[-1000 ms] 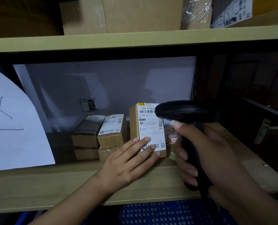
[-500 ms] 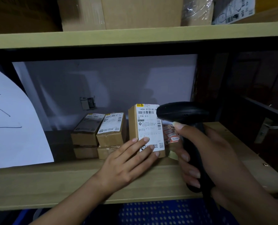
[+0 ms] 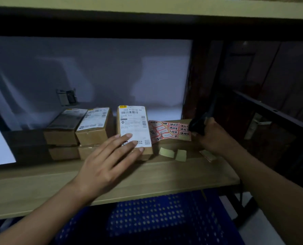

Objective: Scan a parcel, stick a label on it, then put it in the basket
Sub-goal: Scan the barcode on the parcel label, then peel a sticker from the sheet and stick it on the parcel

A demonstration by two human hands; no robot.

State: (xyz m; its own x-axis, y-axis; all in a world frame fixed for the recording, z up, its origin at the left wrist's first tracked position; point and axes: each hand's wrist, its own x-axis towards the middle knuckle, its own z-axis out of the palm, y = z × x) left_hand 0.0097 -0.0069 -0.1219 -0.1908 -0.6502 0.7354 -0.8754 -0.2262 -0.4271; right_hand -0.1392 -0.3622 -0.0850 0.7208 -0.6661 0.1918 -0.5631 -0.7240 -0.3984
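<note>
The blue perforated basket [image 3: 165, 220] at 6 o'clock, below the shelf [image 3: 41, 190], shows nothing inside in its visible part. The parcel [image 3: 134, 129] stands upright at centre on the shelf, shipping label facing the camera. The left hand [image 3: 110, 161] reaches in from 7 o'clock, fingers spread flat against the parcel's lower front. The right hand [image 3: 211, 134], at 3 o'clock, is curled around the black scanner [image 3: 197, 124], just beside the red sticker sheet [image 3: 170, 130].
</note>
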